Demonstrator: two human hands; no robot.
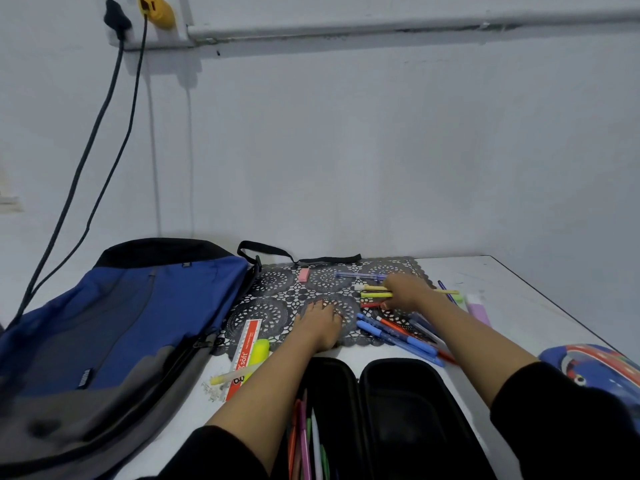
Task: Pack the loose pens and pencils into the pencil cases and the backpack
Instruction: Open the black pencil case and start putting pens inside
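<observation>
A black pencil case (391, 407) lies open at the near edge, several coloured pens (308, 441) in its left half. My left hand (320, 323) rests flat on the black lace mat (273, 306). My right hand (403, 292) grips a bunch of yellow and red pens (374, 292) on the mat. Several blue and red pens (398, 332) lie loose under my right forearm. A clear blue pen (360, 276) lies further back. The blue and grey backpack (114, 327) lies at the left. A blue patterned pencil case (595, 367) sits at the right.
A red ruler (242, 355), a yellow highlighter (259, 351) and a pale yellow pen (232, 375) lie beside the backpack. A pink eraser (303, 274) sits on the mat. A lilac item (478, 308) lies at the right. Two cables (104, 133) hang down the wall at the left.
</observation>
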